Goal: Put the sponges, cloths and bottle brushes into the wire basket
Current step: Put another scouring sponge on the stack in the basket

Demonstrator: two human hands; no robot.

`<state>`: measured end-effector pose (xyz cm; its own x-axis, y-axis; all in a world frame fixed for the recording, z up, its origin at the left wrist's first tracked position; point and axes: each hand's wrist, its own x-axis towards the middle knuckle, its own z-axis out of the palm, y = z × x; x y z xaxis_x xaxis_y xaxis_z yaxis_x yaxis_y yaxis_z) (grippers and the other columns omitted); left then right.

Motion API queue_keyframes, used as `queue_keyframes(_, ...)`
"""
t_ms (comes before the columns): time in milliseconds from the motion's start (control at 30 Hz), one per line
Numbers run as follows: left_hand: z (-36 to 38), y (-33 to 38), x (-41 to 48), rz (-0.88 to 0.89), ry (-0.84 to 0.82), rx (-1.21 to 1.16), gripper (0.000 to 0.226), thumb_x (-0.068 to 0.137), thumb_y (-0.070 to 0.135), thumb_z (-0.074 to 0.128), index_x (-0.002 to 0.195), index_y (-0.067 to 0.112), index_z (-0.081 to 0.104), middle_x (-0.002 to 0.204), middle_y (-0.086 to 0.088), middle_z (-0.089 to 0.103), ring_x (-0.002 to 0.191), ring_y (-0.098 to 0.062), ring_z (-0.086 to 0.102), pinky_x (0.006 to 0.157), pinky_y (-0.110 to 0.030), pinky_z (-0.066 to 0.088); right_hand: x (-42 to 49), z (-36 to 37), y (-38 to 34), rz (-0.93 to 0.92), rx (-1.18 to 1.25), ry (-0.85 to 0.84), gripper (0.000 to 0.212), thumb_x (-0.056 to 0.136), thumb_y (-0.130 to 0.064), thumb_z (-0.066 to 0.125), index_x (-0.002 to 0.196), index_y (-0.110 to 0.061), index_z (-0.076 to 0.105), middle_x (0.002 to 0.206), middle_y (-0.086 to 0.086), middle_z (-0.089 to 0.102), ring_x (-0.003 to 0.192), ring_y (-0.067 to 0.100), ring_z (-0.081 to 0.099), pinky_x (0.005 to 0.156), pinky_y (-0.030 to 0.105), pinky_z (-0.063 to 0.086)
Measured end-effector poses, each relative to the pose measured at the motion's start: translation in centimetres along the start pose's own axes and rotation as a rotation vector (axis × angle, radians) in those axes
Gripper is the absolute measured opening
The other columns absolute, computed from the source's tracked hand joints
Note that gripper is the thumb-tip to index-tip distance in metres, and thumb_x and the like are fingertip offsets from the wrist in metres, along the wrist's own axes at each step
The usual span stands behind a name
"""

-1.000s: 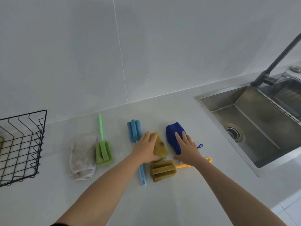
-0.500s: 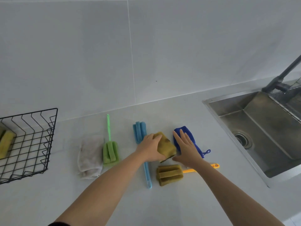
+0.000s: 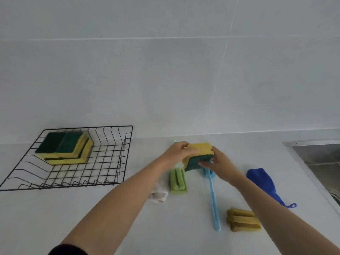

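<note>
A yellow and green sponge [image 3: 199, 155] is lifted above the counter, held from the left by my left hand [image 3: 177, 150] and from the right by my right hand [image 3: 218, 161]. The black wire basket [image 3: 117, 173] stands at the left with several yellow-green sponges [image 3: 64, 149] stacked inside. On the counter lie a green bottle brush [image 3: 178, 180], a blue bottle brush [image 3: 213, 197], a mustard-yellow bottle brush [image 3: 242, 219], a blue cloth [image 3: 263, 181] and a white cloth [image 3: 159, 195], partly hidden by my left arm.
A steel sink [image 3: 320, 155] is set into the counter at the right edge. A white tiled wall [image 3: 165, 70] rises behind the counter.
Both hands have raised the sponge off the counter and carried it left. The right hand left the blue cloth. The view has turned left, showing more of the basket.
</note>
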<state>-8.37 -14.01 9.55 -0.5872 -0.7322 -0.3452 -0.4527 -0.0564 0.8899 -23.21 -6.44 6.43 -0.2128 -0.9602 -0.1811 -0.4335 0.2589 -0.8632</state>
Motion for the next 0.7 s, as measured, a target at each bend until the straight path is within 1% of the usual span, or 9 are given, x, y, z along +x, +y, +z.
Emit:
queue_keyframes(67,-3.1,-0.4,-1.4,-0.017,0.035,-0.125,0.011,0.085,0.026,0.063,0.085,0.017,0.056,0.082,-0.002,0.056,0.077,-0.013,0.054,0.073,-0.025,0.045,1.2,2.5,-2.4,0.011,0.152,-0.033,0.045,0.083,0.000,0.064,0.125,-0.008,0.048,0.121,0.016,0.060,0.112,0.028,0.057,0.100,0.043,0.046)
queue_keyframes(100,-4.6,-0.7,-2.2,-0.020,0.056,-0.159,0.007,0.087,0.021,0.061,0.089,0.017,0.055,0.084,-0.001,0.057,0.077,-0.010,0.056,0.074,-0.023,0.047,1.7,3.8,-3.6,0.017,0.211,-0.044,0.045,0.085,0.000,0.061,0.126,-0.007,0.047,0.123,0.016,0.059,0.113,0.029,0.057,0.099,0.043,0.046)
queue_keyframes(200,-9.3,-2.1,-4.3,-0.019,0.146,-0.247,0.031,0.083,0.007,0.065,0.111,0.014,0.053,0.097,-0.005,0.062,0.088,-0.015,0.061,0.082,-0.026,0.051,3.4,7.9,-7.1,0.023,0.314,-0.054,0.037,0.089,-0.007,0.058,0.124,-0.013,0.046,0.119,0.010,0.059,0.115,0.029,0.057,0.093,0.039,0.049)
queue_keyframes(267,-12.4,-3.3,-5.6,-0.035,0.250,-0.254,0.052,0.079,0.000,0.066,0.125,0.011,0.046,0.114,-0.011,0.061,0.104,-0.023,0.061,0.090,-0.034,0.053,4.5,10.7,-9.4,0.042,0.379,-0.058,0.036,0.091,-0.010,0.056,0.125,-0.011,0.044,0.125,0.013,0.058,0.115,0.031,0.056,0.094,0.044,0.050)
queue_keyframes(333,-15.5,-4.4,-6.7,-0.045,0.374,-0.247,0.061,0.078,-0.002,0.067,0.131,0.013,0.041,0.126,-0.014,0.056,0.115,-0.028,0.057,0.097,-0.041,0.051,5.6,13.6,-11.6,0.064,0.431,-0.065,0.031,0.092,-0.010,0.055,0.120,-0.012,0.043,0.127,0.017,0.057,0.110,0.031,0.058,0.090,0.047,0.052)
queue_keyframes(433,-19.5,-6.0,-7.9,-0.047,0.551,-0.220,0.058,0.080,0.004,0.067,0.131,0.014,0.041,0.130,-0.011,0.052,0.113,-0.024,0.054,0.097,-0.042,0.051,7.1,17.8,-15.0,0.083,0.469,-0.093,0.022,0.093,-0.009,0.052,0.112,-0.012,0.039,0.127,0.017,0.057,0.103,0.030,0.058,0.083,0.045,0.054)
queue_keyframes(533,-23.5,-7.7,-8.7,-0.081,0.711,-0.156,0.041,0.085,0.010,0.062,0.124,0.011,0.048,0.126,-0.008,0.053,0.110,-0.022,0.055,0.097,-0.041,0.050,8.5,22.1,-18.1,0.102,0.453,-0.129,0.017,0.094,-0.006,0.049,0.108,-0.012,0.041,0.128,0.017,0.057,0.108,0.032,0.059,0.087,0.047,0.054)
queue_keyframes(600,-26.0,-9.0,-9.0,-0.099,0.772,-0.132,0.031,0.088,0.011,0.058,0.118,0.008,0.054,0.122,-0.009,0.058,0.112,-0.024,0.056,0.100,-0.042,0.047,9.6,24.8,-19.8,0.115,0.423,-0.155,0.021,0.093,-0.003,0.049,0.112,-0.010,0.045,0.128,0.017,0.056,0.113,0.033,0.058,0.090,0.048,0.054)
queue_keyframes(700,-29.6,-10.9,-9.5,-0.137,0.822,-0.072,0.028,0.091,0.011,0.052,0.118,0.005,0.058,0.121,-0.012,0.061,0.110,-0.026,0.056,0.100,-0.043,0.046,11.1,28.9,-21.8,0.118,0.357,-0.192,0.035,0.092,0.000,0.050,0.126,-0.005,0.047,0.130,0.014,0.056,0.115,0.031,0.057,0.092,0.048,0.053)
